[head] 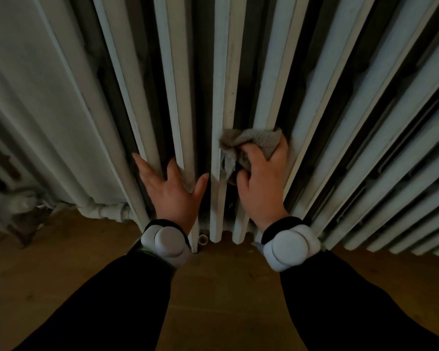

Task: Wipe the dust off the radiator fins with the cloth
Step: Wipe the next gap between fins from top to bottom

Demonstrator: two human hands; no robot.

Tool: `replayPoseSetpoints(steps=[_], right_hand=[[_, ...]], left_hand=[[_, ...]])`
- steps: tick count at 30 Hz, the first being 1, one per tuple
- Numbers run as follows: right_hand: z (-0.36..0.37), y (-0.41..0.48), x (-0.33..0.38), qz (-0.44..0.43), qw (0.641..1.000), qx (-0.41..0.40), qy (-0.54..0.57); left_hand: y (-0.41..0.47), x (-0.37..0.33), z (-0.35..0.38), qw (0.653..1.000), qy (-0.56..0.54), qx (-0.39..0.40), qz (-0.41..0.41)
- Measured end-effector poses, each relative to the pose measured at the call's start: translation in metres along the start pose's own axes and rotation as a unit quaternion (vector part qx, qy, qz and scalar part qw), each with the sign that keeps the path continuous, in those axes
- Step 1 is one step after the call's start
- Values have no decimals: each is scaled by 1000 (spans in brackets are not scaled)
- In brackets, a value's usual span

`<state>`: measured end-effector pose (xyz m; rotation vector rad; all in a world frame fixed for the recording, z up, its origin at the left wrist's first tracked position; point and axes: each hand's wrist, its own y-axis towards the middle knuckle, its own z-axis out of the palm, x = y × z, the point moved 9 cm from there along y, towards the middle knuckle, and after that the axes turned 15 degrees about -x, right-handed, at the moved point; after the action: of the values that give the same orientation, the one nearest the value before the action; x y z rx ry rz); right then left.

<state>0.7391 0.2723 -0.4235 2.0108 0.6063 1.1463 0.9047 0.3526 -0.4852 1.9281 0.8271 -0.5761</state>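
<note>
The radiator (221, 72) is an old cast-iron one, its tall, pale painted fins standing upright with dark gaps between them. The cloth (254, 141), grey-brown and fluffy, is bunched against a middle fin, low down, gripped in the right hand (261, 191).

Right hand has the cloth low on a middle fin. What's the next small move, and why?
Probably slide the right hand and cloth upward along the fin, away from the floor. The cloth sits low, a long stretch of that fin lies above it, and faint dark specks show there. The left hand lies flat on neighbouring fins and can brace.
</note>
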Motion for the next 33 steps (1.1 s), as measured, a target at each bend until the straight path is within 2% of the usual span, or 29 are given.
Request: replayPoseSetpoints(steps=[10, 15, 22, 25, 30, 33], right_hand=[[26, -58, -39, 35, 994, 83, -62], [27, -65, -43, 28, 992, 85, -91], [21, -65, -40, 29, 989, 139, -47], [8, -60, -35, 23, 993, 113, -36], [-16, -27, -11, -1, 1000, 19, 13], [-15, -11, 0, -2, 999, -8, 37]], left_hand=[[-2, 1, 1, 999, -25, 19, 6], [-1, 7, 3, 999, -15, 31, 19], [0, 13, 1, 999, 3, 38, 29], [-6, 20, -4, 998, 20, 33, 50], [-3, 28, -20, 992, 74, 4, 106], [3, 36, -25, 994, 84, -13, 75]])
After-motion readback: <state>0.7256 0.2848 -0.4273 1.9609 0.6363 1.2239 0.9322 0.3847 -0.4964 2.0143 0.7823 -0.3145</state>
